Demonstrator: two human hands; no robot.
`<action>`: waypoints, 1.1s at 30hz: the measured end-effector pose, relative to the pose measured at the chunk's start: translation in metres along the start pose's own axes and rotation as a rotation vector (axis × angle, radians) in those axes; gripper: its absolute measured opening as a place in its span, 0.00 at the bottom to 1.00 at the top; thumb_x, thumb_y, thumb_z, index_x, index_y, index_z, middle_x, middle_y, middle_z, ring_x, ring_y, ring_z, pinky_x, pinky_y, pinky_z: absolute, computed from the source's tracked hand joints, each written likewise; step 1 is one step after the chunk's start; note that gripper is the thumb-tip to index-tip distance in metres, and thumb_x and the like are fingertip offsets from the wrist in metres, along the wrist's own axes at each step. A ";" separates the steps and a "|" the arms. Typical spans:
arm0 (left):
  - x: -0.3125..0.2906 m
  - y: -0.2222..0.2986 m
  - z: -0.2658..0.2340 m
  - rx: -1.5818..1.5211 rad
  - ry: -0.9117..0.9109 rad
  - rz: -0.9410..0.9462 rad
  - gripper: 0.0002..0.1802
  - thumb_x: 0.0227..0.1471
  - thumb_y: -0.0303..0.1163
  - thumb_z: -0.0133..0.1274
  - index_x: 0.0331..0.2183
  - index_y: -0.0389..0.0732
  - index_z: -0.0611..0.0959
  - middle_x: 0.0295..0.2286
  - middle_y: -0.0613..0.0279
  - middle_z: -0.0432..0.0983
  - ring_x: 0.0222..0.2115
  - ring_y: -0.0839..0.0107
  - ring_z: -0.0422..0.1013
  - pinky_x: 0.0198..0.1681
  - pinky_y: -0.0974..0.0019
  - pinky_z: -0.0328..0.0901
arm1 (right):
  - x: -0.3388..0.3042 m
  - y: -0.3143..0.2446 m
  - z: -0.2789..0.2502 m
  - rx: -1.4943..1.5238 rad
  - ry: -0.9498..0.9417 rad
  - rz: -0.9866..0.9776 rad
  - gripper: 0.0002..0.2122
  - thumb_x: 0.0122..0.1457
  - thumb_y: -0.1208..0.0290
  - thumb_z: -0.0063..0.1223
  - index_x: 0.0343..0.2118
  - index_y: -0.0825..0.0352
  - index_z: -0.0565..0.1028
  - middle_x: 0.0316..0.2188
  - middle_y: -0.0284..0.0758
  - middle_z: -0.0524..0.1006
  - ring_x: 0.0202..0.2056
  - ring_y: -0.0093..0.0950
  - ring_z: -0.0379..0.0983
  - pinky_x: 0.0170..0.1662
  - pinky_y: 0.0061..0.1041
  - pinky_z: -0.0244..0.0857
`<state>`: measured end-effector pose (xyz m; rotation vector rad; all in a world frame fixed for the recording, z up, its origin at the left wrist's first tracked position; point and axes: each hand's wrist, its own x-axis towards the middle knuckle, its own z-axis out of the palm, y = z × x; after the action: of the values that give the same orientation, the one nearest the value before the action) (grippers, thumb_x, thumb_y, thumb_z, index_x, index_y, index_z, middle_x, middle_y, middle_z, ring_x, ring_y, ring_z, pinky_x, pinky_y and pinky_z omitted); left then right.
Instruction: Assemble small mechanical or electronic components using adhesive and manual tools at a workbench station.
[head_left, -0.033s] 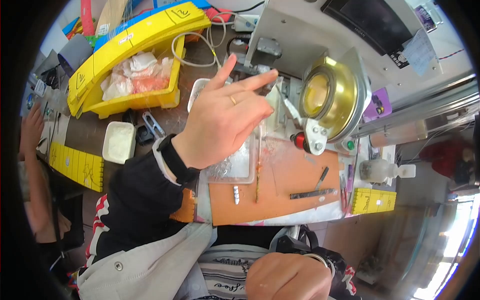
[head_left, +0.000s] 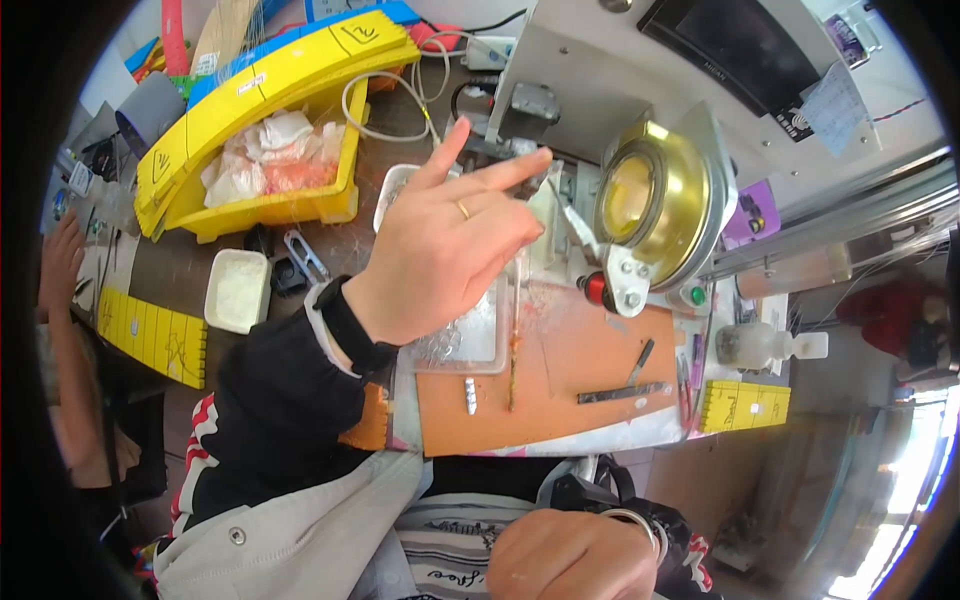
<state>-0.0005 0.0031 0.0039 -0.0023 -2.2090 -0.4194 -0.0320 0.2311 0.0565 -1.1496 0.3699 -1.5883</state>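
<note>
My left hand [head_left: 440, 245] is raised above the bench, back up, a gold ring on one finger and a black band round the wrist. Two fingers stretch out; the others fold toward the thumb side, and what they pinch, if anything, is hidden. Below it lies a clear plastic tray [head_left: 489, 366] with shiny wiry bits. My right hand [head_left: 575, 555] is curled in front of my striped shirt, its fingertips out of sight; whether it holds anything cannot be seen. To the right of the left hand stands a machine with a round gold-coloured housing [head_left: 697, 200].
An orange board [head_left: 560, 425] carries a thin stick [head_left: 514, 385] and a dark flat strip [head_left: 620, 392]. A yellow bin [head_left: 290, 212] of crumpled tissue stands at the left, near a white dish [head_left: 238, 290]. A bottle [head_left: 752, 345] is at the right; another person's hand [head_left: 65, 255] shows far left.
</note>
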 end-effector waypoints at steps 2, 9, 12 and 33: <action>-0.001 0.002 0.003 -0.001 0.003 0.010 0.08 0.43 0.20 0.61 0.27 0.43 0.80 0.29 0.64 0.81 0.51 0.66 0.76 0.68 0.44 0.49 | 0.001 0.001 -0.002 -0.009 -0.032 -0.030 0.04 0.58 0.74 0.63 0.30 0.69 0.82 0.26 0.35 0.80 0.24 0.31 0.76 0.24 0.28 0.65; 0.002 0.000 -0.002 0.090 -0.035 0.016 0.08 0.44 0.19 0.60 0.29 0.41 0.82 0.37 0.57 0.82 0.48 0.63 0.77 0.66 0.44 0.52 | -0.039 -0.047 -0.035 -0.585 0.363 0.426 0.15 0.57 0.78 0.61 0.48 0.75 0.79 0.38 0.44 0.83 0.33 0.31 0.80 0.40 0.28 0.73; 0.008 0.000 -0.001 0.103 -0.065 0.046 0.08 0.45 0.18 0.59 0.30 0.40 0.82 0.39 0.55 0.82 0.47 0.62 0.77 0.66 0.46 0.53 | -0.066 -0.043 -0.026 -0.433 0.837 0.337 0.15 0.57 0.76 0.61 0.47 0.76 0.79 0.36 0.45 0.84 0.31 0.27 0.79 0.37 0.25 0.73; 0.005 -0.001 0.001 0.117 -0.080 0.045 0.08 0.49 0.16 0.58 0.32 0.39 0.83 0.33 0.58 0.82 0.52 0.55 0.76 0.65 0.39 0.52 | -0.019 -0.006 0.012 -0.124 0.309 -0.280 0.07 0.62 0.70 0.58 0.29 0.66 0.79 0.24 0.31 0.77 0.23 0.30 0.74 0.22 0.27 0.63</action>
<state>-0.0044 0.0012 0.0068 -0.0061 -2.3051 -0.2692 -0.0269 0.2537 0.0576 -1.0844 0.5332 -2.0218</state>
